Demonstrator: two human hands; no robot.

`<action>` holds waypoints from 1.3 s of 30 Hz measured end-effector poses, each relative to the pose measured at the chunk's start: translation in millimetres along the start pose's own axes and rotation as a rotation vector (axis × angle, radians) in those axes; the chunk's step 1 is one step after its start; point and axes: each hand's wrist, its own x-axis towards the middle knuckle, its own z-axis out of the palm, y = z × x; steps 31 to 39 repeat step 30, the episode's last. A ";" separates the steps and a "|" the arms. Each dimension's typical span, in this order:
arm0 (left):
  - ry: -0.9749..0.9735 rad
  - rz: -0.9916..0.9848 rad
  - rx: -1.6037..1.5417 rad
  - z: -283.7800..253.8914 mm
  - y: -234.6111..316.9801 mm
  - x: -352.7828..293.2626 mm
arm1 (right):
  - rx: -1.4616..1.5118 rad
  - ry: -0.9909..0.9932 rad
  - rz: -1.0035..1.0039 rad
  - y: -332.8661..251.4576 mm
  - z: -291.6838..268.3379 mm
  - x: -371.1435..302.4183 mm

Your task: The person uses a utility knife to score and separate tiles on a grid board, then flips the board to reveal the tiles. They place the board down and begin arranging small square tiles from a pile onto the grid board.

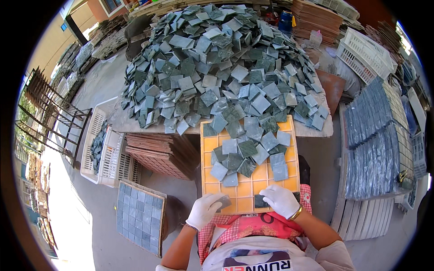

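An orange-yellow gridded tray rests on my lap, its far end against the table. Loose square stone tiles, grey and green, are heaped over its middle and far part. My left hand, in a white glove, is closed on a grey stone tile at the tray's near left corner. My right hand, gloved too, bends its fingers together at a dark green stone tile in the near row. Its fingertips are partly hidden. Another dark tile shows beside that hand at the near right corner.
A big pile of stone tiles covers the table ahead. To the left are a tile-filled board, stacked reddish-brown trays and a white crate. Stacked grey tile sheets and white crates stand right.
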 end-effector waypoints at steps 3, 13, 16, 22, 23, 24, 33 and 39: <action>0.022 0.014 0.166 20.4 0.4 -1.3 | -0.036 -0.034 -0.014 -4.6 3.4 -6.0; 0.059 0.053 0.363 32.2 1.4 -4.4 | -0.102 -0.111 -0.107 -14.1 6.1 -16.4; -0.015 0.088 0.400 25.2 11.2 -0.8 | -0.090 -0.074 -0.155 -5.9 -1.7 -16.5; 0.028 0.108 0.493 29.6 5.6 -11.6 | -0.202 0.296 0.039 15.9 -48.2 10.3; 0.029 0.116 0.500 29.4 10.5 -9.3 | -0.231 0.270 0.042 15.9 -54.6 12.6; 0.032 0.121 0.507 27.2 18.0 -8.0 | -0.258 0.243 0.044 16.5 -59.3 14.5; -0.099 0.096 0.545 27.7 20.0 -5.3 | -0.302 0.058 0.045 38.8 -55.0 21.9; -0.099 0.096 0.545 27.7 20.0 -5.3 | -0.302 0.058 0.045 38.8 -55.0 21.9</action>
